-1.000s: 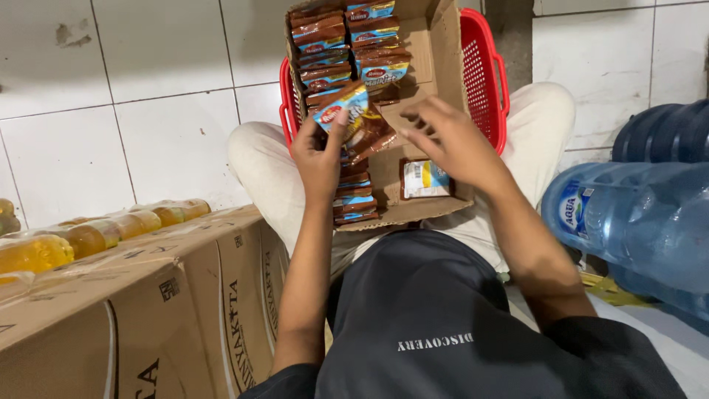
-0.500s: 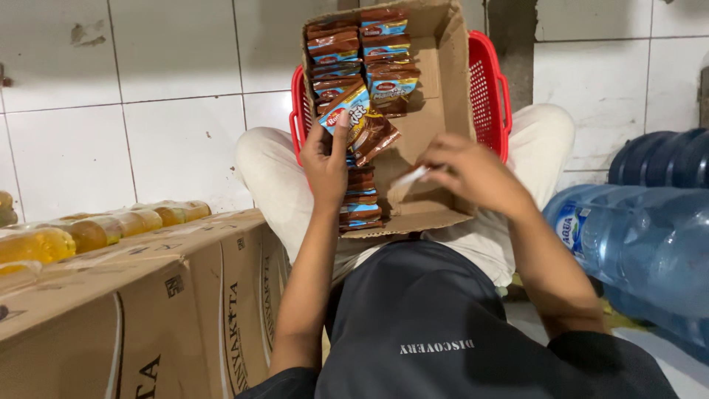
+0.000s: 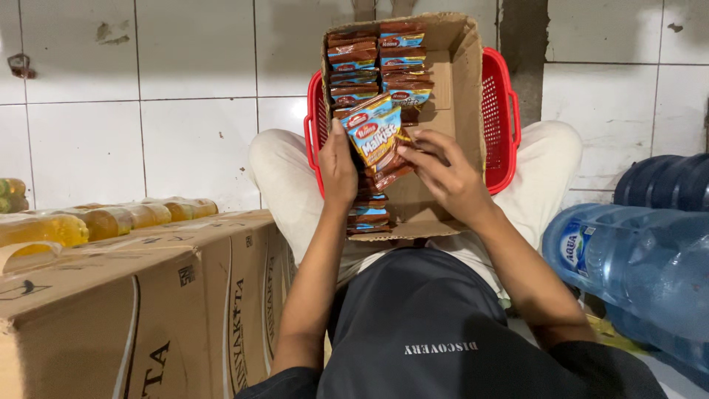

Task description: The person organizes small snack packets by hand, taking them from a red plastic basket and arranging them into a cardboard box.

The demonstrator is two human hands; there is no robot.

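An open cardboard box [image 3: 454, 111] rests on my lap inside a red plastic basket [image 3: 498, 118]. Rows of small brown, blue and orange snack packets [image 3: 377, 55] fill its left side. My left hand [image 3: 338, 166] grips a tilted bundle of the same packets [image 3: 375, 133] at the box's middle. My right hand [image 3: 447, 177] touches the right edge of that bundle with its fingertips, fingers curled on the packets.
Closed cardboard cartons [image 3: 140, 295] stand at my left, with yellow oil bottles [image 3: 96, 222] lying on top. Large blue water jugs [image 3: 650, 266] lie at my right. A white tiled wall [image 3: 148, 96] is ahead.
My right hand left the small white packet at the box's lower right and moved left onto the bundle. The left hand stayed on the packets; the view shifted slightly.
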